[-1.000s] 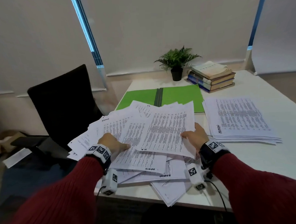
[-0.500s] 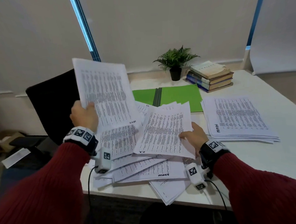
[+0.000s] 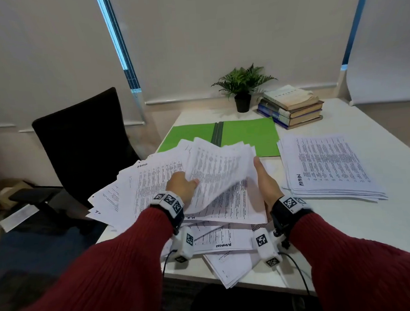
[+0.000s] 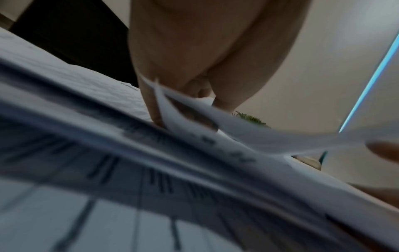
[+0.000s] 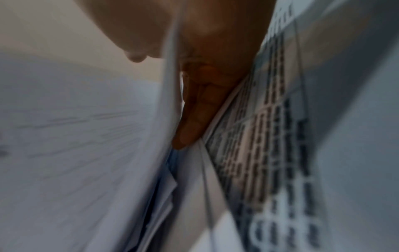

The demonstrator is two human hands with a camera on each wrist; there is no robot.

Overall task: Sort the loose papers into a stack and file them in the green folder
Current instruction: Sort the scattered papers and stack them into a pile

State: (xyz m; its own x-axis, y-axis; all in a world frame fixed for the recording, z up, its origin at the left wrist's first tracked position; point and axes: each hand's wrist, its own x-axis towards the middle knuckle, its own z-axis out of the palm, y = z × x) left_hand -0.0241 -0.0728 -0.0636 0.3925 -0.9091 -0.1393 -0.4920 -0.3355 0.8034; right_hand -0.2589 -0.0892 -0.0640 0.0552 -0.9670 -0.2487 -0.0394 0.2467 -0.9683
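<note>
— What are our fingers (image 4: 151, 102) doing?

— On the left hand (image 3: 180, 186) they pinch the near edge of a lifted sheet (image 3: 221, 168), thumb on top, so the page curls up off the pile. The right hand (image 3: 264, 183) lies straight along the sheet's right edge, fingers extended; the right wrist view shows them slid flat between pages, gripping nothing.

— And beneath our hands?

— The loose papers (image 3: 153, 189) fan out in a messy heap across the near left part of the white surface (image 3: 369, 237), some hanging over its front edge.

— Where do we see the green folder (image 3: 248, 134)?

— Lying open and flat just behind the heap, its near edge partly covered by pages. To our right sits a tidier stack of papers (image 3: 328, 168), apart from the heap. Further back stand a potted plant (image 3: 243, 86) and a pile of books (image 3: 291, 105); a black chair (image 3: 84, 140) is at the left.
</note>
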